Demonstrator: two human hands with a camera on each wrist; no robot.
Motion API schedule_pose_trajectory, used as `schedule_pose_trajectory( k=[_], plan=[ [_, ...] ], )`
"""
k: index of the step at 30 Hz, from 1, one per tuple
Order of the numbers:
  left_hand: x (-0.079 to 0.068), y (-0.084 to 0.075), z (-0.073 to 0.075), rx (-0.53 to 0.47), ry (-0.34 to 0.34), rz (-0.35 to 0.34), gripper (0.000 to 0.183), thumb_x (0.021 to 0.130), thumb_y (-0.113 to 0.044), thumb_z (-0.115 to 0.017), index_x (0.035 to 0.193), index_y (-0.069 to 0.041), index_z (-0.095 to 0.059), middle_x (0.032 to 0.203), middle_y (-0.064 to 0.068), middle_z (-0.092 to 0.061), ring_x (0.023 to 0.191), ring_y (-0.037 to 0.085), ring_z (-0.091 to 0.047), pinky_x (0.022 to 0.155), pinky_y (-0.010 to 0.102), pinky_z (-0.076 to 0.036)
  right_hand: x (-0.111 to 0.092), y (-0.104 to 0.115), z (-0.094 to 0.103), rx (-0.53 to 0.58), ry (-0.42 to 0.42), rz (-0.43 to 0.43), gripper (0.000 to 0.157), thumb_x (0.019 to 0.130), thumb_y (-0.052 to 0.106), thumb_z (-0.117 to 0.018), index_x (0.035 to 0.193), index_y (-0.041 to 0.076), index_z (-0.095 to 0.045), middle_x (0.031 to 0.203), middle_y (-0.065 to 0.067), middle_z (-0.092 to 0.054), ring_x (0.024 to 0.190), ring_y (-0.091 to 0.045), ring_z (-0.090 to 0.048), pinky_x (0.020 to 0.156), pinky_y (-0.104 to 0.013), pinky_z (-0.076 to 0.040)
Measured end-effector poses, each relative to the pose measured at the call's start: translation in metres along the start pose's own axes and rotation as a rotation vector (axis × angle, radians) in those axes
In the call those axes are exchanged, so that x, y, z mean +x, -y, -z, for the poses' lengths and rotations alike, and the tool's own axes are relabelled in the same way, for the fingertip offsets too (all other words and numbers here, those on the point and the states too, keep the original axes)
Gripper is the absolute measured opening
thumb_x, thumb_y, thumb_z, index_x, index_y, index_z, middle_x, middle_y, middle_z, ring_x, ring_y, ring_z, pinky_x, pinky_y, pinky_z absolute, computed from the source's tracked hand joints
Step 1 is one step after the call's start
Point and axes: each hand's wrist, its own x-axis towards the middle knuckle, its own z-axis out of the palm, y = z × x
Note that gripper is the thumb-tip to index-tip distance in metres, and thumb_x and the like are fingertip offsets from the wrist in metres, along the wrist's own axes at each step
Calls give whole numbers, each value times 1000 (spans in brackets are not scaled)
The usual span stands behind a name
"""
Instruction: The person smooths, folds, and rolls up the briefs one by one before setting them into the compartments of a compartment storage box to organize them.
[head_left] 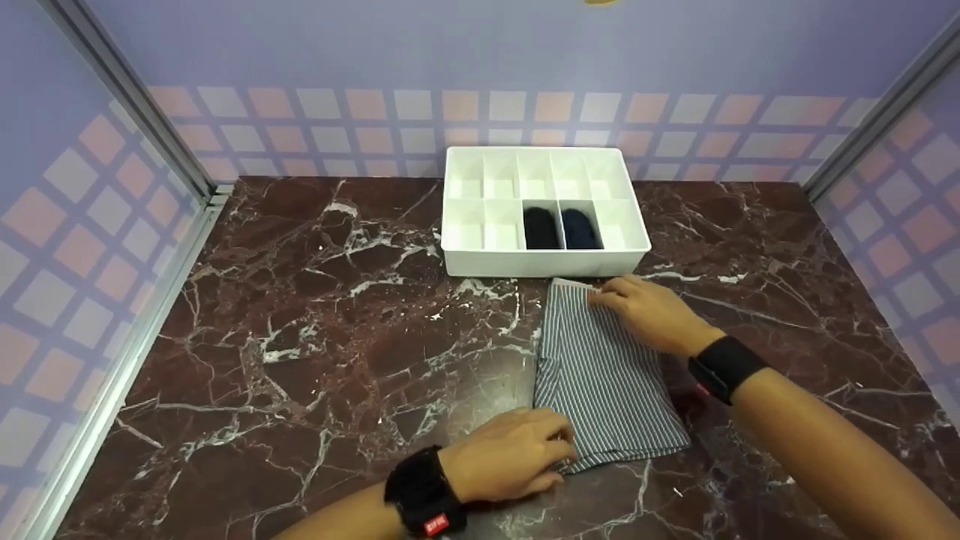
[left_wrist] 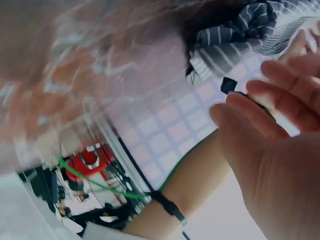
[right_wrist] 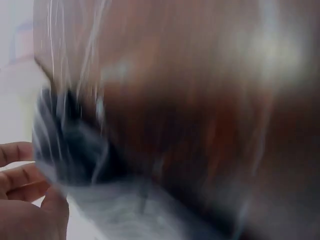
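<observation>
Striped grey-and-white shorts (head_left: 600, 375) lie folded on the dark marbled table, their pale waistband edge toward the white divided box. My right hand (head_left: 652, 311) is at the waistband end, bent fingertips on the cloth near a small reddish patch. In the blurred right wrist view, the fingers (right_wrist: 20, 182) are spread beside the striped cloth (right_wrist: 75, 150). My left hand (head_left: 514, 454) is by the lower left corner of the shorts, its fingers loosely bent. The left wrist view shows that hand (left_wrist: 280, 135) with parted fingers and nothing between them, the bunched striped cloth (left_wrist: 235, 37) beyond.
The white box (head_left: 547, 262) stands against the back wall behind the shorts. Two of its front compartments hold a black rolled item (head_left: 540, 229) and a navy rolled item (head_left: 579, 229). Checked panels (head_left: 375, 112) enclose the back and sides of the table (head_left: 337, 360).
</observation>
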Motion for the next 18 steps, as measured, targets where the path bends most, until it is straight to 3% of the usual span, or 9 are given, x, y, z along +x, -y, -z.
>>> schedule_pose_trajectory(
  k=[3, 6, 13, 18],
  plan=[
    [4, 0, -8, 58, 71, 9, 40, 85, -39, -62, 121, -23, -58, 125, -4, -49, 117, 11, -43, 100, 28, -35, -12, -7, -2, -17, 28, -85, 38, 80, -5, -54, 115, 7, -64, 99, -12, -57, 92, -28, -55, 66, -43, -50],
    [5, -1, -13, 101, 112, 9, 43, 83, -41, -63, 122, -24, -57, 125, -4, -50, 116, 12, -43, 97, 28, -37, -20, -10, -2, 7, 60, -134, 41, 80, -5, -55, 119, 8, -62, 99, -13, -56, 92, -29, -54, 67, -43, -50],
    [4, 0, -12, 158, 17, -26, 21, 85, -31, -62, 105, -29, -67, 103, -10, -56, 98, 9, -49, 75, 22, -39, -24, -15, 0, 81, 65, -168, 38, 85, -5, -56, 121, 6, -60, 104, -14, -55, 96, -30, -53, 75, -44, -46],
    [-2, 2, -11, 160, 12, -12, 19, 90, -28, -54, 102, -30, -68, 103, -11, -58, 97, 8, -49, 77, 21, -38, -25, -18, -1, 91, 83, -140, 38, 86, -3, -57, 123, 6, -58, 106, -14, -53, 98, -29, -51, 80, -44, -45]
  ],
)
